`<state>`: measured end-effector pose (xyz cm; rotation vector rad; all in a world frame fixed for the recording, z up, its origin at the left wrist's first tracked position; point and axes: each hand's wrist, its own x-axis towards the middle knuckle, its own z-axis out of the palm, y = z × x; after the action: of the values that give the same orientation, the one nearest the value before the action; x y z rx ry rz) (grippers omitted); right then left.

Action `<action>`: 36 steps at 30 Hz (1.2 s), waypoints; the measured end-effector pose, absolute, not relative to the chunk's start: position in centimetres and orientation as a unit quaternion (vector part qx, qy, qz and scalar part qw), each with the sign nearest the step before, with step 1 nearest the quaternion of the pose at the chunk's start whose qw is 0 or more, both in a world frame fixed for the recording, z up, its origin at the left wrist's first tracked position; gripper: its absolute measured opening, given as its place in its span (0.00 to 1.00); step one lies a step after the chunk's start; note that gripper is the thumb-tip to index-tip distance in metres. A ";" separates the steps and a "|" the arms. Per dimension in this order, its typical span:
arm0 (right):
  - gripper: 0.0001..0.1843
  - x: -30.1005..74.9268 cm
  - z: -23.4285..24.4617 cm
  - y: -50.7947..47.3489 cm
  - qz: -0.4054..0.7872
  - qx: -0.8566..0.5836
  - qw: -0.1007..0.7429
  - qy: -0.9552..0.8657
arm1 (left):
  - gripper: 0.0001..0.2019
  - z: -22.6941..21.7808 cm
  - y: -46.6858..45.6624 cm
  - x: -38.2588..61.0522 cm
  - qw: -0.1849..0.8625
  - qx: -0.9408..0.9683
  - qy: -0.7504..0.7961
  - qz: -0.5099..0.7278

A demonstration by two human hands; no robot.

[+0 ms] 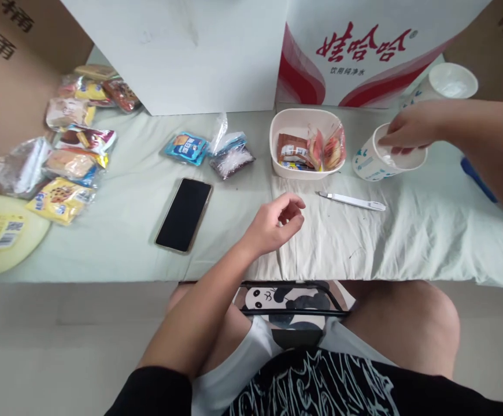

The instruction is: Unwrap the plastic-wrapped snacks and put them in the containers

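Right of the white tub [297, 124] of snack packets, right hand [410, 128] is at the nearer paper cup's [370, 162] mouth, cup likely parked there for easy reach; can't tell its grip. Left hand [275, 224] half-curled, empty.

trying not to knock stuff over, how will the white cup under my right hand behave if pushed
The white cup looks like thin paper, so its wall would probably flex if squeezed. It stands on wrinkled cloth, so a push near the rim, by the right hand, might tip it. Its rounded wall suggests it could roll once down.
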<state>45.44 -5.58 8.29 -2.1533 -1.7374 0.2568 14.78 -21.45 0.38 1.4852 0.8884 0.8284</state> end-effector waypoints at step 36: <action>0.20 32.4 -3.6 -25.3 -0.006 -0.366 0.250 -0.896 | 0.09 0.6 -20.8 10.9 0.305 0.676 0.586 0.326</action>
<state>32.38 -25.28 -3.59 -0.9970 -2.4405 -0.0165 10.87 -20.85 0.64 1.7906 1.5519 0.8638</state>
